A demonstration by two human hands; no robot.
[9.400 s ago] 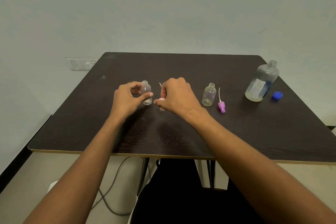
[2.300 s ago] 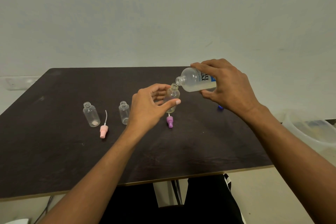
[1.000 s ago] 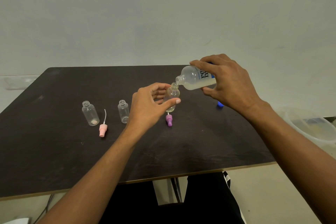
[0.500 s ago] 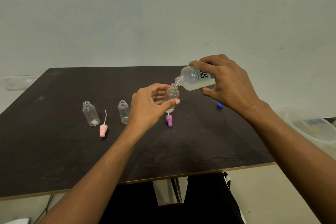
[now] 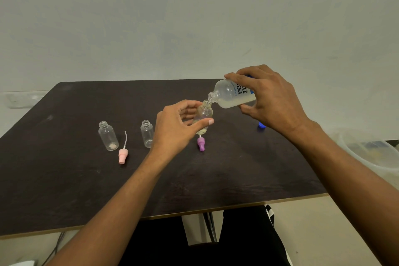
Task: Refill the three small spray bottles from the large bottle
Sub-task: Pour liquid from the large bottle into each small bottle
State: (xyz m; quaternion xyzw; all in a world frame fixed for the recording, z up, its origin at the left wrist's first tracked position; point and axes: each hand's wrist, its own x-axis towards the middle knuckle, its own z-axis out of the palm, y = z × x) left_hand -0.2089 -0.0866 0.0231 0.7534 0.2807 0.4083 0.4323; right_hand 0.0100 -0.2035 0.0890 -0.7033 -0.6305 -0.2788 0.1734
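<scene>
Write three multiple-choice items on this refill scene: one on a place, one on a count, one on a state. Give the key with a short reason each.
1. Where does the purple spray cap lie?
A. On the table just below the held small bottle
B. Inside the large bottle
C. Left of the pink spray cap

2. How many small bottles stand unheld on the table?
A. None
B. Two
C. Four

3. How is the large bottle held?
A. Upright and capped
C. Lying on the table
B. Tipped, open mouth at the held small bottle's neck

Key: 1 A, it lies beneath the held small bottle in the left hand. 2 B, the left small bottle and the middle small bottle stand alone, near the pink spray cap. 3 B, the right hand tilts it.
</scene>
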